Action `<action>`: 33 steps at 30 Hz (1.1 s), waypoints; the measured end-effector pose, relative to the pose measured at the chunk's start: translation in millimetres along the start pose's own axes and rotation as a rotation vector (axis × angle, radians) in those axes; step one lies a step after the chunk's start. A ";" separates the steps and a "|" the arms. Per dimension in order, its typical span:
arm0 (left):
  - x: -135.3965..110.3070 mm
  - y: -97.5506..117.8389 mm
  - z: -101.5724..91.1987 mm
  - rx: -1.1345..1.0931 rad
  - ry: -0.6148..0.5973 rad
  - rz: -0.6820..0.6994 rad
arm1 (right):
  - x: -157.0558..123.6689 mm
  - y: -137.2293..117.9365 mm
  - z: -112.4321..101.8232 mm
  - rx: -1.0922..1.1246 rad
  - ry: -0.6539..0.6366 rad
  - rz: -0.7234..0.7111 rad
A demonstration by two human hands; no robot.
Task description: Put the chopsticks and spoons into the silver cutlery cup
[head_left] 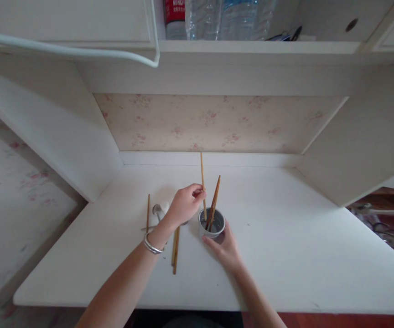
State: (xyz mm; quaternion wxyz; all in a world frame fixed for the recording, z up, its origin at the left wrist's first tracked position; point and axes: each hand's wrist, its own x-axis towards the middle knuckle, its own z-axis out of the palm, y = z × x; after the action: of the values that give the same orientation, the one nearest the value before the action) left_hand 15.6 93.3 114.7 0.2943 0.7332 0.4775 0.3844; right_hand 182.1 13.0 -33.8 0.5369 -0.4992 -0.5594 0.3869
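The left hand (187,204) pinches one chopstick (202,171) near upright, its lower end inside the cup (214,235), which the right hand (227,253) grips from the near right.

Left hand (184,205) pinched, right hand (227,250) cupped, forearms (123,282) angled inward

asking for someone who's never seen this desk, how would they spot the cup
On the white desk, look near the middle, below the flowered panel. There, the right hand holds a small round cup, grey inside. Unlike its neighbours, it has chopsticks standing in its open top.
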 end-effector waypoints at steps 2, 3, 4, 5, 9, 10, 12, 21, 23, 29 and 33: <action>-1.7 -10.5 12.8 0.063 -0.046 -0.019 | 0.0 -0.1 -0.5 -0.035 -0.003 0.013; -3.4 -15.1 18.0 0.082 -0.066 -0.023 | 0.1 0.1 -0.6 -0.050 -0.003 0.018; -5.5 -19.2 22.4 0.097 -0.084 -0.021 | 0.2 0.3 -0.8 -0.062 -0.002 0.019; -7.6 -22.5 25.9 0.109 -0.096 -0.014 | 0.4 0.7 -0.9 -0.074 -0.003 0.018; -14.3 -29.7 33.4 0.126 -0.133 0.013 | 0.8 1.9 -1.6 -0.140 -0.010 0.004; -15.6 -30.7 34.2 0.117 -0.145 0.013 | 0.8 1.9 -1.8 -0.151 -0.010 0.001; -18.2 -32.5 35.6 0.092 -0.165 0.008 | 0.8 1.2 -1.9 -0.165 -0.007 0.000; -26.5 -33.1 42.2 0.077 -0.054 -0.045 | 0.8 -7.1 -2.1 -0.173 -0.015 -0.007; -25.0 -30.7 42.3 0.084 -0.059 -0.036 | 0.7 -5.9 -1.9 -0.158 -0.016 -0.011; -22.5 -27.1 41.9 0.089 -0.078 0.021 | 0.6 1.8 -0.5 -0.132 -0.012 -0.013; -24.0 -26.0 42.6 0.096 -0.084 0.045 | 0.1 1.6 1.3 -0.090 -0.010 -0.015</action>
State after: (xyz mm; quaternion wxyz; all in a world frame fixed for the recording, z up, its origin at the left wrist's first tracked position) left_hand 33.3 77.9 64.5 0.2701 0.7724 0.4661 0.3366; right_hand 181.0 13.6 -35.5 0.5140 -0.5164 -0.5827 0.3599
